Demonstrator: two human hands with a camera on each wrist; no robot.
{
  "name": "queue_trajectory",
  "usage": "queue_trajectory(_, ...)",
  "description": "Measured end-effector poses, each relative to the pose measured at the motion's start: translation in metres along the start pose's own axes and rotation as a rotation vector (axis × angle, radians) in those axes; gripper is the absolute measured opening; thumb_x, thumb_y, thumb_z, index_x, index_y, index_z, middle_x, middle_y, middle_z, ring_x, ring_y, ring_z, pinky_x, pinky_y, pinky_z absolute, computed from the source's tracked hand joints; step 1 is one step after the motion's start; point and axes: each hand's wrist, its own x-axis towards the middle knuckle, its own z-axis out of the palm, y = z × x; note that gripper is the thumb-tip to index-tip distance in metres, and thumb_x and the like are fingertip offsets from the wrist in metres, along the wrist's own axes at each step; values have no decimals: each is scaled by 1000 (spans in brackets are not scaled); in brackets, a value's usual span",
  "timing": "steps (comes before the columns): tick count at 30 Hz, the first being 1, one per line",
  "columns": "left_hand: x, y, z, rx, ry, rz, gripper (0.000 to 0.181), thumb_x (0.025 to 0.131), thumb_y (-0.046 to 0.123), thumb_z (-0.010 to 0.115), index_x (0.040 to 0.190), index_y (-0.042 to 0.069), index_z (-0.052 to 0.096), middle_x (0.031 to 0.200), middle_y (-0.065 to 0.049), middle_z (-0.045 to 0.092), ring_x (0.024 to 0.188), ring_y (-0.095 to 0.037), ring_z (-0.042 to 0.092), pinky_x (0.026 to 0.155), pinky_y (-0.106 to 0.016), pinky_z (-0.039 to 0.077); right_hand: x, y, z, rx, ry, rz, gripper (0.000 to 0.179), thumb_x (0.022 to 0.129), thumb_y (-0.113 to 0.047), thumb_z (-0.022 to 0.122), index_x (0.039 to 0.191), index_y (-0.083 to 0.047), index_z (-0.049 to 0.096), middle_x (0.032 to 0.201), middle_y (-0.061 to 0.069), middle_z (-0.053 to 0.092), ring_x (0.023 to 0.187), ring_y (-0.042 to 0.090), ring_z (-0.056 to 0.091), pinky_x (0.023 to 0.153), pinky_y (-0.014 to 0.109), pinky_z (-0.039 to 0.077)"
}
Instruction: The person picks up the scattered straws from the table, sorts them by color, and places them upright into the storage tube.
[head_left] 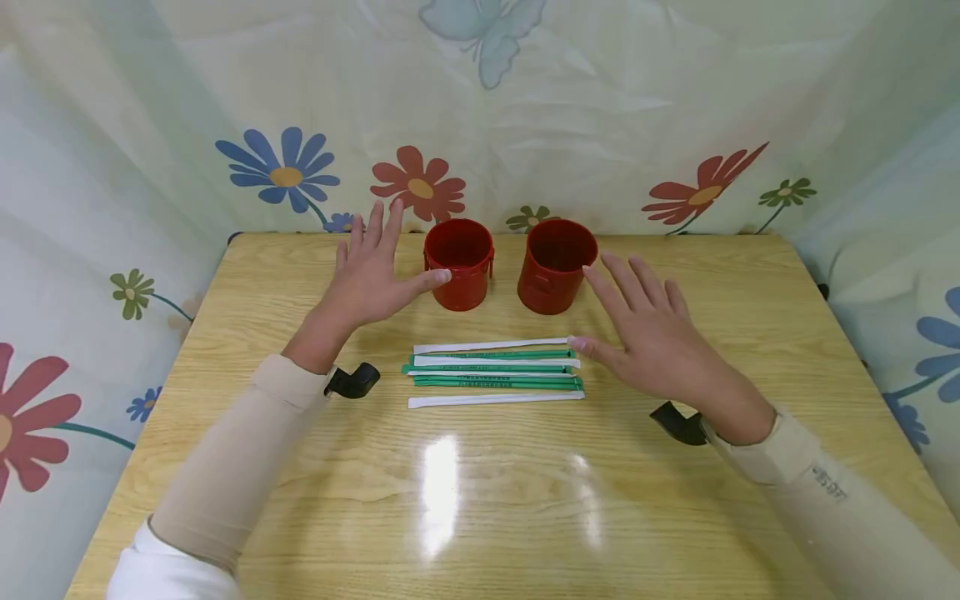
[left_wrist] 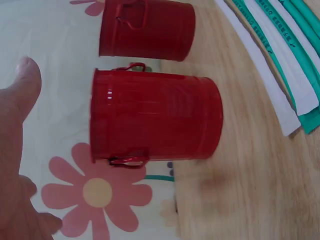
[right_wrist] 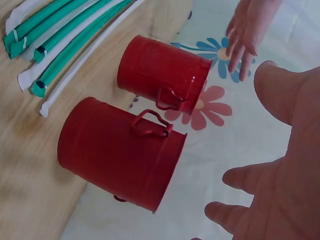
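Note:
Two small red metal buckets stand upright side by side, the left bucket (head_left: 461, 287) and the right bucket (head_left: 550, 287), each with small side handles. In front of them lies a row of several thin paper-wrapped straws, white (head_left: 495, 402) and green (head_left: 495, 383). My left hand (head_left: 367, 279) is raised with fingers spread, its thumb overlapping the left bucket's rim in the head view. My right hand (head_left: 652, 342) is likewise spread beside the right bucket; its index fingertip overlaps the bucket's edge and its thumb the straws' right ends. Neither hand holds anything.
The wooden table (head_left: 337, 517) ends at a flower-patterned curtain (head_left: 585, 100) behind the buckets. More curtain hangs at both sides. Black curved mounts (head_left: 354, 381) stick out at both wrists.

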Motion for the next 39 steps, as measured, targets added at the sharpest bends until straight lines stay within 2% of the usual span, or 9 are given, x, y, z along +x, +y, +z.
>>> queue_trajectory(4,8,2,8,-105,2,58,119,77,74,62,157,30,-14,168,-1,-12,154,-40,-12,121,-67,5,0,1,4,22,-3,8,88,95,-56,55,160,-23,6,168,9,2,153,43,-1,112,77,6)
queue_trajectory(6,13,4,13,-170,11,88,121,77,71,66,157,28,-13,168,1,-11,155,-36,-9,121,-65,11,-2,2,6,31,-8,12,87,95,-57,55,160,-24,7,168,8,2,153,42,-1,113,76,5)
queue_trajectory(11,24,8,24,-372,46,125,123,73,64,76,157,34,-9,168,10,-5,157,-22,1,117,-58,31,-7,3,9,51,-9,-9,87,95,-54,56,160,-25,5,168,8,4,154,40,-3,113,75,6)
queue_trajectory(14,28,10,28,-451,63,137,123,71,61,79,157,37,-5,167,12,1,156,-20,9,115,-55,37,-8,4,10,63,-7,-12,87,95,-53,56,160,-25,6,168,7,4,154,39,-2,114,75,7)
queue_trajectory(21,37,12,37,-491,92,119,117,74,50,82,160,24,7,166,0,20,152,-24,24,104,-51,50,-8,9,15,68,20,-36,85,94,-51,59,160,-21,12,167,10,11,153,42,5,111,76,12)
queue_trajectory(26,41,10,41,-540,83,114,114,75,47,83,160,22,11,162,-2,30,146,-24,33,100,-48,54,-5,12,20,87,43,-57,84,94,-49,61,159,-19,17,166,12,15,152,43,9,111,75,15)
queue_trajectory(30,43,7,44,-573,62,127,112,75,44,84,159,19,14,157,-4,38,138,-22,41,96,-44,56,-3,14,23,108,57,-75,81,94,-47,61,157,-16,22,164,16,19,150,46,13,111,75,17)
queue_trajectory(39,44,6,45,-577,58,110,103,76,43,84,157,16,25,154,1,43,135,-22,44,93,-43,58,4,22,29,164,63,-87,77,95,-43,63,156,-12,27,162,15,24,148,43,20,111,71,24)
